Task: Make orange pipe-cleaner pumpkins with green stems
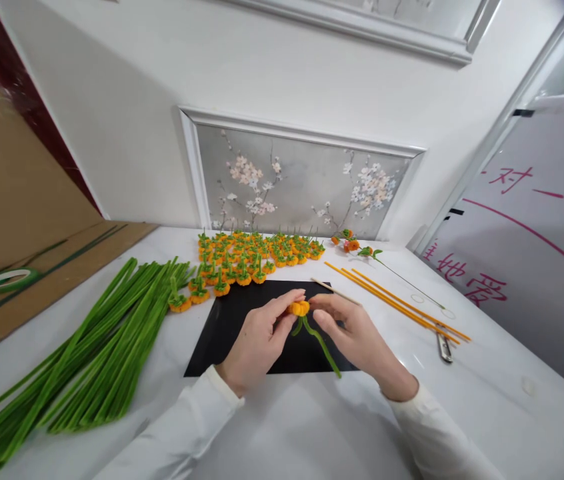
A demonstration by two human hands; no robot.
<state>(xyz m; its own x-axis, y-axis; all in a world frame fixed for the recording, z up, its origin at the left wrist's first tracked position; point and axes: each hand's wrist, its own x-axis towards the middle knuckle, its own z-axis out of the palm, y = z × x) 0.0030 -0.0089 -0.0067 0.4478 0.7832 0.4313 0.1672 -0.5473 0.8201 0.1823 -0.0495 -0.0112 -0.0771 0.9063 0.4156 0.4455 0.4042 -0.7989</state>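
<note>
An orange pipe-cleaner pumpkin (299,309) is pinched between the thumb and fingers of my left hand (256,337), over the black mat (217,340). A green pipe cleaner (323,347) hangs from its underside, one long end slanting down to the right and a shorter end curling left. My right hand (355,337) is close against the pumpkin's right side, fingers loosely bent and thumb apart from them; whether its fingertips touch the pumpkin is hard to see. Behind the mat stand several rows of similar orange pumpkins (243,277) with green tops.
Green pipe cleaners (112,353) lie in a large bundle at left. At right are orange pipe cleaners (392,300), a thin wooden stick (335,291), a metal tool (444,348) and a flower stem (402,277). Green tape (11,280) rests on cardboard (77,263). A wall stands behind.
</note>
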